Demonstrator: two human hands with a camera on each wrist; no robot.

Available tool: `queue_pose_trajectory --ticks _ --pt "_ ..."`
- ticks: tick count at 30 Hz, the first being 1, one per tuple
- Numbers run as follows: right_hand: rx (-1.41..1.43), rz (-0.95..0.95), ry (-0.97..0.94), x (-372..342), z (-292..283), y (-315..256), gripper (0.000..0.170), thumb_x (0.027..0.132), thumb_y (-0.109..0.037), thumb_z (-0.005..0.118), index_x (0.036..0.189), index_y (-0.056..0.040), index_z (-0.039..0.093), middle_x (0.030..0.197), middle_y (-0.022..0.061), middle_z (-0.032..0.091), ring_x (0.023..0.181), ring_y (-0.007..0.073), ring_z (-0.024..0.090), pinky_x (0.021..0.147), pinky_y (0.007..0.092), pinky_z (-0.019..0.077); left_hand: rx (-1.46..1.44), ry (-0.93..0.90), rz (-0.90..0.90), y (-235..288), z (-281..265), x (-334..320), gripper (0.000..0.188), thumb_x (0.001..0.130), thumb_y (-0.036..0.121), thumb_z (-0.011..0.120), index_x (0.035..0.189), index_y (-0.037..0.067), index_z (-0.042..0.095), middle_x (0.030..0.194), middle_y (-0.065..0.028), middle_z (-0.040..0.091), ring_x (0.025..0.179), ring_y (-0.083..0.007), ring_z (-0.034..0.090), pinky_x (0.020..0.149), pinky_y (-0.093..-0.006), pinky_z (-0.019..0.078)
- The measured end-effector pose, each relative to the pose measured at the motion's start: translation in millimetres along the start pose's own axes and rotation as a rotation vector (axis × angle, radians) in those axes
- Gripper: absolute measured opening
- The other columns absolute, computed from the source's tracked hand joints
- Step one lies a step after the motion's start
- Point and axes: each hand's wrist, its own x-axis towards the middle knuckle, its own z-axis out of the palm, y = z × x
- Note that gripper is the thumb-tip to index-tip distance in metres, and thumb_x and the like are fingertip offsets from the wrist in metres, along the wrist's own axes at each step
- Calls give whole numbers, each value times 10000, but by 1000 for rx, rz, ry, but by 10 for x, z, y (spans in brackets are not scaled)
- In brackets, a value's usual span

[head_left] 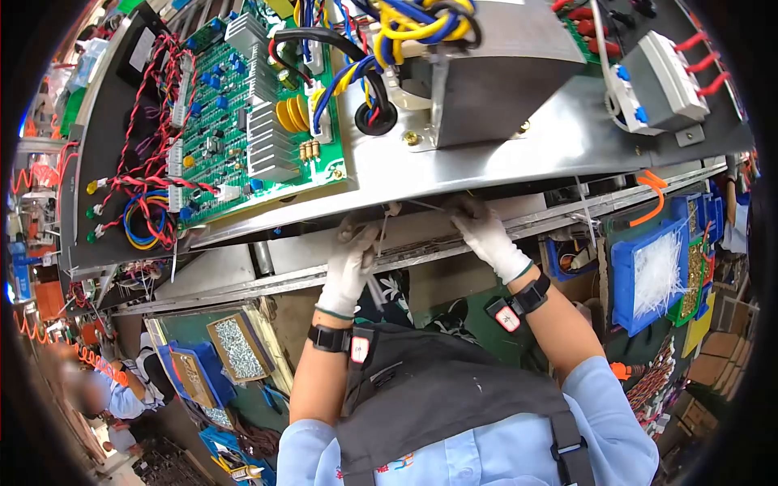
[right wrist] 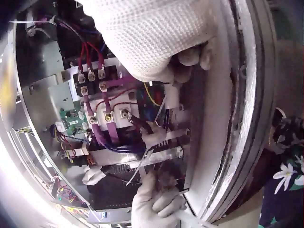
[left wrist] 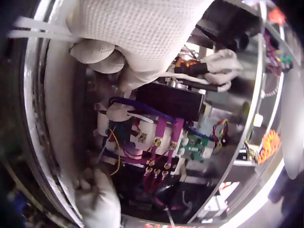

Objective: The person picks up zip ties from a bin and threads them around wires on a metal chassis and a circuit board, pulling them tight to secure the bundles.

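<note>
Running from left to right across the metal unit [head_left: 389, 185] are a green circuit board [head_left: 223, 121] with ribbed silver fins, yellow and blue wires [head_left: 421, 28], a smooth, boxy grey cover [head_left: 506, 89] and a pale block [head_left: 668, 81] with red leads. Below its front edge, the left hand [head_left: 350, 263], in a knitted white glove, curls its fingers round flat, glossy plastic strips [head_left: 377, 292]; the gloved right hand [head_left: 489, 236] pinches a thin white tie [head_left: 425, 206], whose length reaches toward wiring inside the unit. On the left, a cardboard box [head_left: 241, 348] is full of small silvery screws, beside a blue bin [head_left: 180, 356] with more small metal parts. Over on the right, another blue bin [head_left: 626, 283] holds a heap of clear-white strips, next to a green bin [head_left: 698, 283] of brassy pieces. A long metal rail [head_left: 284, 285] crosses between body and unit, near an orange coiled hose [head_left: 652, 198], and the unit's lip partly hides both sets of fingertips from above.
</note>
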Motion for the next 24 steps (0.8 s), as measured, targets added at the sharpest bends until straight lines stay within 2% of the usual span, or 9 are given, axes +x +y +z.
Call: queue_pose_trajectory --ticks 3,6,7,12,15,18,19,21,24 --pt "81 15 -16 -4 77 -246 237 881 -165 544 1018 -2 650 822 156 652 751 220 622 712 353 485 -140 -122 -4 6 127 149 143 923 123 544 1060 85 523 774 -3 545 457 -39 316 400 -186 231" --pt "9 -20 -31 115 272 -234 224 865 -158 570 999 2 653 829 158 657 762 231 639 705 355 488 -283 74 -28 -96 201 198 185 920 143 542 1095 84 527 902 -56 607 456 -63 337 402 -177 260" --pt "152 35 -98 150 311 -298 243 875 -161 591 1033 18 635 837 146 659 758 207 638 681 333 495 -350 27 -9 -119 199 196 206 922 160 541 1113 83 526 949 -68 610 457 -68 346 398 -181 269" --pt "136 16 -69 215 459 -329 242 909 -147 584 1073 31 592 865 103 653 746 150 620 635 282 496 -579 -65 -19 -199 152 180 292 933 232 525 1174 68 520 1087 -110 592 456 -76 374 385 -202 313" --pt "119 -11 -29 276 525 -136 221 906 -126 588 1057 36 584 866 90 648 738 136 610 619 275 492 -741 -329 -18 -284 41 276 320 935 262 522 1165 40 523 1083 -117 593 449 -73 367 384 -206 326" --pt "-104 -191 -107 364 571 207 269 873 -130 583 1126 -40 582 1007 117 611 874 219 575 727 344 482 -705 -306 -78 -338 -25 385 343 933 288 528 1138 13 529 1057 -127 599 437 -75 355 387 -201 336" --pt "-144 -218 -117 360 583 215 295 862 -132 582 1149 -65 581 1055 126 599 919 246 563 763 367 479 -657 -240 -116 -366 -52 420 358 938 299 527 1126 -5 530 855 -94 590 424 -79 331 390 -208 312" --pt "-151 -157 -114 371 593 243 340 855 -160 583 1190 -99 578 1122 143 584 995 281 556 814 395 477 -663 -362 -72 -424 -105 489 337 946 284 515 1106 -12 538 725 -61 520 419 -85 314 401 -213 293" --pt "-147 -415 69 409 668 401 257 894 -128 628 1077 43 571 909 77 643 743 124 589 644 283 490 -671 -377 -34 -377 -34 465 308 955 268 513 1059 -19 556 599 -14 401 434 -91 303 424 -223 267"
